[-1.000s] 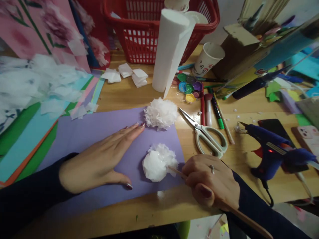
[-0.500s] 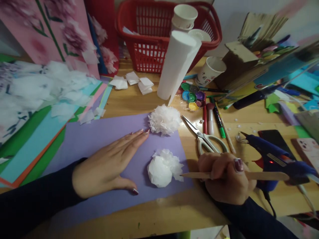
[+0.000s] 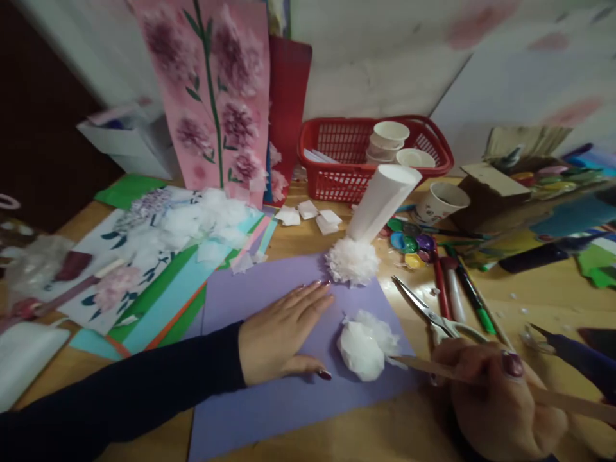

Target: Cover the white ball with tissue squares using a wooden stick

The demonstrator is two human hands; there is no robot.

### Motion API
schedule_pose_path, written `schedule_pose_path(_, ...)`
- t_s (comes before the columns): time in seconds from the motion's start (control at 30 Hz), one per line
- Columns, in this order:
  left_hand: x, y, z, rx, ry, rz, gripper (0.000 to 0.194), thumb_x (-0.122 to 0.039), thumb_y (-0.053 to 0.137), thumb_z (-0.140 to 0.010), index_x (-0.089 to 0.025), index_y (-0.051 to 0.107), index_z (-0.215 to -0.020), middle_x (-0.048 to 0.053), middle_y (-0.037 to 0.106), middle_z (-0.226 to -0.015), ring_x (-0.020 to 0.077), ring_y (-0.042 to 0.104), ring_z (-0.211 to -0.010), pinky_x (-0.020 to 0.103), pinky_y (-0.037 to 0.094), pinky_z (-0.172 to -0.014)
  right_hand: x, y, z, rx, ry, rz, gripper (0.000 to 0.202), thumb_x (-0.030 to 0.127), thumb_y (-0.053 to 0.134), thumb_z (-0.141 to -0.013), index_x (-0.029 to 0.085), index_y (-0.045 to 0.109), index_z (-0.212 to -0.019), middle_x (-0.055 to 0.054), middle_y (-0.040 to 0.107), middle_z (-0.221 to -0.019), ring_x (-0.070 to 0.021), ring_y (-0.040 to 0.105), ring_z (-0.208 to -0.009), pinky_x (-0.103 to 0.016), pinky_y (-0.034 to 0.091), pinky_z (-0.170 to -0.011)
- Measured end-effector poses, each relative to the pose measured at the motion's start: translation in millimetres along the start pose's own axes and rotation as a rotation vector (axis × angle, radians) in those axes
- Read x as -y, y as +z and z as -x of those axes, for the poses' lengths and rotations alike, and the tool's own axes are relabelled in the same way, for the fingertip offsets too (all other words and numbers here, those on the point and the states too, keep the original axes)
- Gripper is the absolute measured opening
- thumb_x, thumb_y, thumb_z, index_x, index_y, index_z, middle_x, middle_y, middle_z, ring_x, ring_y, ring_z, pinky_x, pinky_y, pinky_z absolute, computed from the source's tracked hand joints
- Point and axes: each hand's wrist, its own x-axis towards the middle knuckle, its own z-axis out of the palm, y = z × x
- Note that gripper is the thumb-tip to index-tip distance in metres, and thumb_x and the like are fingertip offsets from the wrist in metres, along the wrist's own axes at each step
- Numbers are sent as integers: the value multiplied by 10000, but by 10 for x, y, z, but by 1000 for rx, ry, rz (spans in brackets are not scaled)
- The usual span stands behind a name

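My left hand (image 3: 285, 337) lies flat on a sheet of purple paper (image 3: 250, 420), fingers stretched out and thumb apart. In my right hand (image 3: 500, 391) is a pointed wooden stick (image 3: 426, 366), gripped between thumb and fingers. Its tip reaches the edge of a white ball (image 3: 360, 350) with ruffled tissue on its right side; whether it touches the tissue I cannot tell. Farther back on the paper sits a fluffy white tissue pompom (image 3: 353, 262). Scissors (image 3: 430, 314) lie partly open just beyond my right hand.
A white paper roll (image 3: 382, 204) stands behind the pompom, before a red basket (image 3: 337, 183) holding paper cups. Paint pots (image 3: 409, 244), pens and a brush lie to the right, near a blue glue gun (image 3: 580, 359). White squares (image 3: 328, 220) and coloured sheets (image 3: 192, 301) lie to the left.
My view has swung up and to the left, so things appear farther right and lower. Both hands keep nearly the same places beside the white ball, the stick still in my right hand.
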Motion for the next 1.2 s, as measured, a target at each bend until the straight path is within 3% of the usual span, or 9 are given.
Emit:
schedule_pose_path(0.13, 214, -473, 129, -176, -109, -26, 292, -225, 594, -876, -156, 613, -1159, 116, 633, -1285, 259, 566, -1217, 416, 406, -1058, -23, -65, -24, 71, 8, 103, 307, 384, 604, -872, 196, 644, -632, -8, 650, -623, -125, 599, -435, -228, 488, -388)
schedule_pose_path(0.2, 348, -700, 231, -298, -328, -21, 283, -191, 570, -856, -173, 605, -1136, 71, 726, -1076, 236, 672, -1025, 370, 485, -932, -27, -82, -41, 98, -7, 134, 214, 342, 611, -871, 209, 671, -714, -21, 679, -711, -138, 627, -482, -240, 507, -409)
schedule_pose_path(0.27, 463, -813, 320, -343, -503, 0, 354, -261, 593, -828, -185, 553, -1171, 47, 747, -970, 240, 705, -926, 347, 513, -839, -15, -66, -69, 124, -26, 159, 162, 300, 596, -883, 230, 680, -762, -22, 683, -749, -145, 643, -531, -246, 523, -436)
schedule_pose_path(0.37, 572, -758, 393, -304, -627, -14, 475, -315, 593, -809, -197, 469, -1251, 69, 746, -1040, 279, 702, -963, 375, 515, -828, 22, 7, -120, 109, -21, 176, 187, 305, 566, -900, 250, 672, -756, -20, 674, -746, -148, 633, -539, -254, 517, -430)
schedule_pose_path(0.53, 598, -635, 431, -267, -658, -15, 518, -205, 436, -858, -141, 376, -1369, 101, 752, -1038, 292, 697, -991, 414, 506, -853, 14, 73, -145, 135, -81, 161, 174, 327, 577, -895, 256, 666, -764, -16, 671, -755, -151, 625, -534, -279, 530, -464)
schedule_pose_path(0.77, 553, -836, 472, -506, -655, 255, 542, -265, 591, -785, -173, 438, -1297, 54, 757, -923, 226, 715, -856, 351, 525, -834, -130, 23, -134, 110, -68, 155, 174, 324, 593, -884, 230, 664, -757, -34, 676, -728, -155, 607, -504, -285, 525, -447)
schedule_pose_path(0.83, 580, -860, 462, -525, -653, 327, 540, -295, 621, -769, -182, 460, -1272, 52, 750, -901, 223, 714, -817, 352, 534, -801, -155, 8, -149, 124, -50, 142, 165, 308, 589, -886, 231, 662, -759, -33, 675, -716, -155, 608, -502, -282, 527, -445)
schedule_pose_path(1.03, 749, -866, 419, -394, -694, 513, 519, -334, 612, -778, -163, 476, -1249, 90, 748, -917, 239, 705, -824, 383, 549, -769, -212, -79, -161, 149, -33, 167, 180, 293, 558, -907, 232, 658, -771, -24, 675, -738, -144, 626, -513, -256, 538, -456)
schedule_pose_path(1.2, 839, -858, 431, -345, -682, 716, 569, -244, 684, -686, -168, 492, -1217, 90, 719, -985, 210, 712, -814, 400, 567, -815, -242, -128, -123, 133, 2, 195, 194, 319, 556, -905, 236, 653, -759, -26, 679, -743, -145, 627, -523, -260, 545, -484)
